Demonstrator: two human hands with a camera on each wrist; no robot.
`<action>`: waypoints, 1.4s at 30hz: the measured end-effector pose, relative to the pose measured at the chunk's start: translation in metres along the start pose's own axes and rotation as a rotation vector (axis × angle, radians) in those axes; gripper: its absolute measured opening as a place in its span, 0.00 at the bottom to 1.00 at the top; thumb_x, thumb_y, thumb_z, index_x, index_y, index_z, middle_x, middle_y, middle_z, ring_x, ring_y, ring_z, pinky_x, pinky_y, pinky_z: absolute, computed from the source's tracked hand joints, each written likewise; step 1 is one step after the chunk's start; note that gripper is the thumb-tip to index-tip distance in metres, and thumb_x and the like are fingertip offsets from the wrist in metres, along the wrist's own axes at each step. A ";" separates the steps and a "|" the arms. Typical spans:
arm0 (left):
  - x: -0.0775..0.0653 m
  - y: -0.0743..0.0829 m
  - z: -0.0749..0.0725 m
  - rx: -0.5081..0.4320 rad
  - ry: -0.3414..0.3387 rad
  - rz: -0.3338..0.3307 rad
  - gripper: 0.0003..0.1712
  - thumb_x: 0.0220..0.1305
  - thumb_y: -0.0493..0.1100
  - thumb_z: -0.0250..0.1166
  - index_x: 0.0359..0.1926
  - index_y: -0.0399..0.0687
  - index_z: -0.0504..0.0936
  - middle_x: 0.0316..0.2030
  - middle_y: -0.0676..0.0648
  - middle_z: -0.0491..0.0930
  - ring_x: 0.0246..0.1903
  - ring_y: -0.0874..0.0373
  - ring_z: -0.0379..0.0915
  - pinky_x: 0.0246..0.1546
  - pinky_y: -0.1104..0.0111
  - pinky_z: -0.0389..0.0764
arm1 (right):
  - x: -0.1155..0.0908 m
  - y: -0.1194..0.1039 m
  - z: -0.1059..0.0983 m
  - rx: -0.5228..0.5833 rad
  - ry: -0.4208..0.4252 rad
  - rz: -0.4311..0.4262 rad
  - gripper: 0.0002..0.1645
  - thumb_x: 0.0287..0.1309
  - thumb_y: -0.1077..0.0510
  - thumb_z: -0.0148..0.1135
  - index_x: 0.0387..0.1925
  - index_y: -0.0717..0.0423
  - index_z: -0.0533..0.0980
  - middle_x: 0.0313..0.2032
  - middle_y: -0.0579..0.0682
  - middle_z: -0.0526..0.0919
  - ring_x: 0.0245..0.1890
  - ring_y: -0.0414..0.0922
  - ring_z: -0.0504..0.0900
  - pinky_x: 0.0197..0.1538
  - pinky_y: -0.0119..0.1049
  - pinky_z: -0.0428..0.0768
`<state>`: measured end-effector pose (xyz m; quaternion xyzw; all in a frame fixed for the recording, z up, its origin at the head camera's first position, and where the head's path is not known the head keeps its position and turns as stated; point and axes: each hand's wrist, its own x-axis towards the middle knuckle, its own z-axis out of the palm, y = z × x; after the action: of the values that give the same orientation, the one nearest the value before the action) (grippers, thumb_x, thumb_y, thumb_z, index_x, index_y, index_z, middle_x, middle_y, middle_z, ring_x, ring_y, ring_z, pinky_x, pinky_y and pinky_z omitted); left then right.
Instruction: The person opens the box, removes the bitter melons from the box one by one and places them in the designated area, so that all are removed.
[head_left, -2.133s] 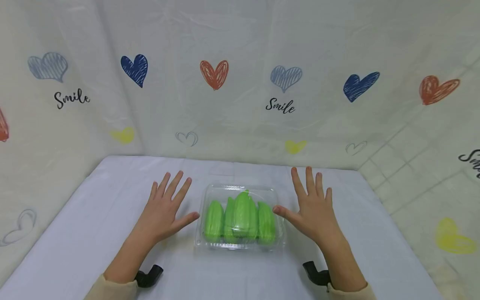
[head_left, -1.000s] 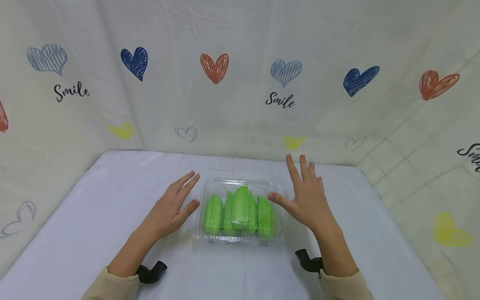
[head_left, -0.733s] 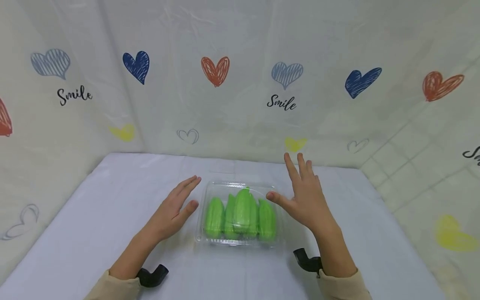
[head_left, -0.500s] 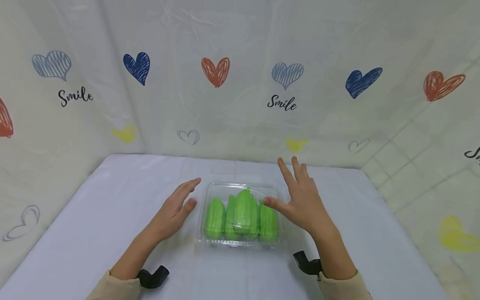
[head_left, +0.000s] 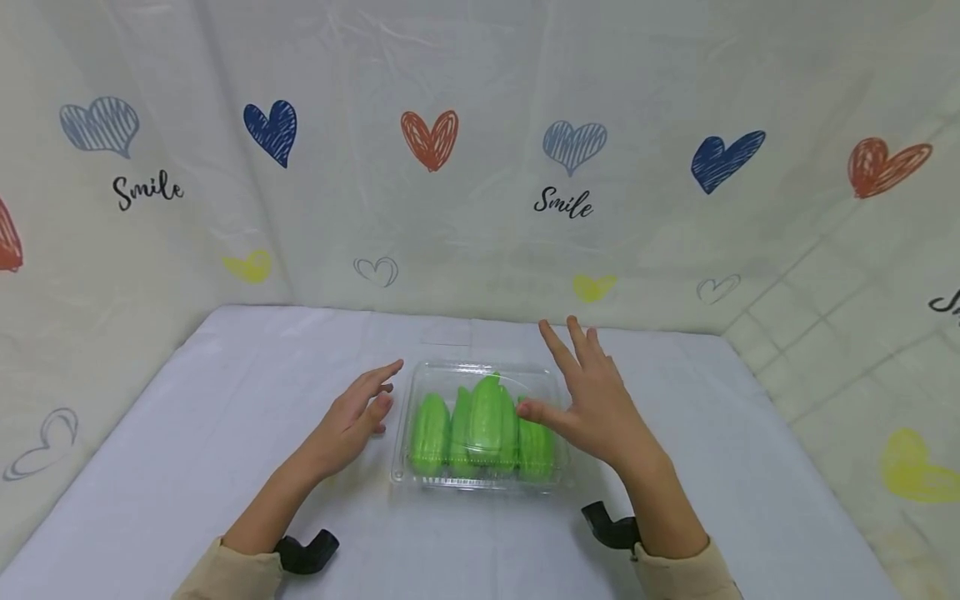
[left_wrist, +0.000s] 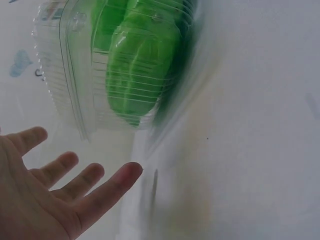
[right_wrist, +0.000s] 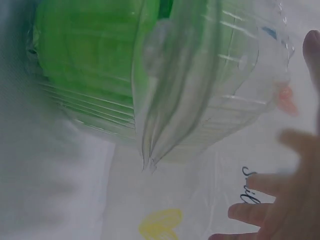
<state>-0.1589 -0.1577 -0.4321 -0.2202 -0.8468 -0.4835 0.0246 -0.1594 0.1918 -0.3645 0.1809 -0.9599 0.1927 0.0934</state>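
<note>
A clear plastic clamshell box (head_left: 401, 477), its lid down, sits on the table with several green, ridged, gourd-shaped pieces (head_left: 485, 421) inside. Just left of it is my left hand (head_left: 345, 429), turned on its side with the fingers loosely extended; the left wrist view shows this hand (left_wrist: 55, 200) apart from the box wall. My right hand (head_left: 600, 408) hovers at the box's right side, fingers spread, its thumb overlapping the right-hand green piece in the head view. From the right wrist, the box's rim corner (right_wrist: 150, 155) stands apart from the fingers (right_wrist: 255, 214). Neither hand holds anything.
A white cloth covers the table (head_left: 480, 550). Behind it hangs a pale sheet (head_left: 480, 50) printed with hearts and "Smile". Black curved pieces (head_left: 307, 552) are worn at both wrists, below beige sleeves (head_left: 232, 571).
My left hand has turned from palm-down with spread fingers onto its side. The right hand has moved left, bringing its thumb over the box in view. The box stays in place.
</note>
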 end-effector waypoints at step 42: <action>0.005 -0.026 0.015 -0.699 -0.152 -0.453 0.36 0.75 0.52 0.51 0.78 0.74 0.49 0.76 0.41 0.51 0.73 0.32 0.48 0.43 0.51 0.83 | -0.004 -0.016 0.021 -0.005 -0.115 -0.121 0.66 0.42 0.21 0.67 0.78 0.31 0.49 0.78 0.58 0.47 0.76 0.68 0.41 0.67 0.76 0.52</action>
<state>-0.1709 -0.1549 -0.4605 -0.0586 -0.6583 -0.7172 -0.2210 -0.1515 0.1707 -0.3794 0.2490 -0.9515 0.1734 0.0500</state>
